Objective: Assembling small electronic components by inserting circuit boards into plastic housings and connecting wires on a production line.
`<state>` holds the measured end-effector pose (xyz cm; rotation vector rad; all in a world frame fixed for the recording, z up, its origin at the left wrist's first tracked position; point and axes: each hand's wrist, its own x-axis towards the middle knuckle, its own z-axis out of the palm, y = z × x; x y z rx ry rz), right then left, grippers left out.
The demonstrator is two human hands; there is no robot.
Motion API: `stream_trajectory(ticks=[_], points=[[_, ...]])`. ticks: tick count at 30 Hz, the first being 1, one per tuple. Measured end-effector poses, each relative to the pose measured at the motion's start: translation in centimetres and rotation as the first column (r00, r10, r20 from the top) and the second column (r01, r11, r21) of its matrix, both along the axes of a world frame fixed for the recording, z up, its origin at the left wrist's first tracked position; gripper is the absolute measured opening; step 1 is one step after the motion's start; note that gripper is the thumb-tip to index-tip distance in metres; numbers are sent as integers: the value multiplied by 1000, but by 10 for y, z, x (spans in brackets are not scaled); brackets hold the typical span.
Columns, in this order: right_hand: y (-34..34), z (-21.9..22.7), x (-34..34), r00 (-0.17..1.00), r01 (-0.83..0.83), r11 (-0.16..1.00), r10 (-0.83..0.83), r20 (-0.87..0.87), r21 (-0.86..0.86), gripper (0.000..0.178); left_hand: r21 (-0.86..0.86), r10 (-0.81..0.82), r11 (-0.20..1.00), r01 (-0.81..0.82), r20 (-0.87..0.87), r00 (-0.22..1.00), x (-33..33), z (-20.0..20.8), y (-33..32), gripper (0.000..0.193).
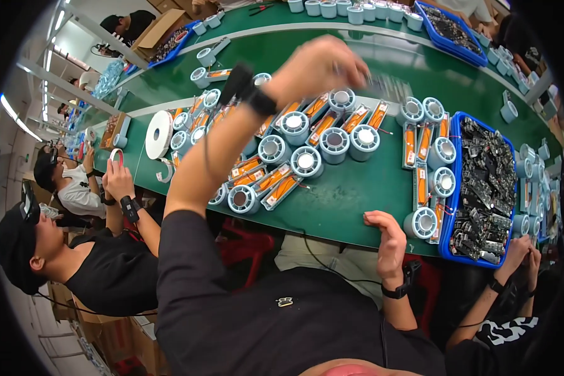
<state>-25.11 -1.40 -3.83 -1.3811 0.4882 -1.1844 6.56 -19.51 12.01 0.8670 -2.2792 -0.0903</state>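
My left hand point(326, 70) is raised over the far middle of the green bench, its fingers curled and smeared by motion. At its fingertips is a blurred greyish streaked thing point(390, 89) whose kind I cannot make out. Below it are several light-blue housings point(306, 161) with round heads, their open handles showing orange packs and thin wires. My right hand point(388, 241) hovers at the near bench edge, fingers apart and bent, holding nothing. To its right is another column of these housings point(421, 222).
A blue tray point(446, 247) of dark circuit boards stands at the right. A white tape roll point(159, 135) lies at the left. Co-workers sit on both sides; one co-worker's hands point(517, 257) are near the tray. More housings point(355, 15) line the far side.
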Motion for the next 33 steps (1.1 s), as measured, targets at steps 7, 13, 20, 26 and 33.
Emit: stream_trajectory(ticks=[7, 13, 20, 26, 33], points=[[-4, 18, 5, 919, 74, 996, -50, -391, 45, 28, 161, 506, 750, -641, 485, 714, 170, -88, -130, 15], [0, 84, -29, 889, -268, 963, 233, -393, -37, 16, 256, 207, 895, -365, 486, 849, 205, -36, -84, 52], [-56, 107, -122, 670, 519, 809, -585, -457, -276, 15, 4, 480, 392, -920, 852, 208, 356, -121, -15, 60], [-118, 89, -167, 501, 520, 810, -547, -671, -272, 20, 219, 568, 665, -714, 472, 674, 253, 14, -4, 34], [-138, 86, -152, 110, 90, 767, -641, -759, -635, 23, -52, 94, 996, -78, 548, 831, -82, 8, 171, 18]])
